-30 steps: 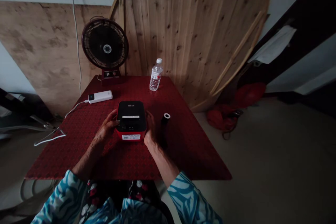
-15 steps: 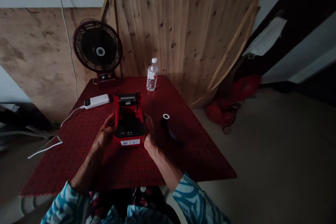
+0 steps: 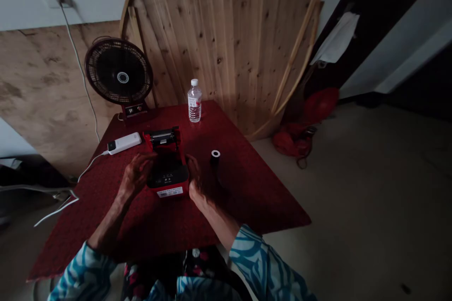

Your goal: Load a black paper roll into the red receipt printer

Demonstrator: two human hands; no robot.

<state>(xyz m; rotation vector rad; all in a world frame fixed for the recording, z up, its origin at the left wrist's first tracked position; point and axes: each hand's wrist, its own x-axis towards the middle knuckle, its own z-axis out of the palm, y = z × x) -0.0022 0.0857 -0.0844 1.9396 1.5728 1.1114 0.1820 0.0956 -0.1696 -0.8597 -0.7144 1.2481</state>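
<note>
A red and black label printer (image 3: 170, 176) stands on the table with its lid raised, showing a black roller (image 3: 163, 137) in the lid. My right hand (image 3: 195, 178) is wrapped along the printer's right side. On the left side, my left hand (image 3: 137, 173) has its fingers bent over the upper edge of the open bay; their tips are hard to make out in the dark. A small dark roll with a white end (image 3: 215, 154) stands to the right of the printer, apart from my right hand, with a dark strip trailing from it.
A water bottle (image 3: 194, 101) stands upright toward the back of the red-covered table (image 3: 254, 197). A fan (image 3: 120, 73) is at the back left. In front of it lies a white power bank (image 3: 124, 143) with a cable. Red bags (image 3: 291, 143) lie on the floor to the right.
My left hand has shifted from the printer's side up to its upper left edge, fingers now bent. My right hand stays on the printer's right side. The camera view has turned slightly.
</note>
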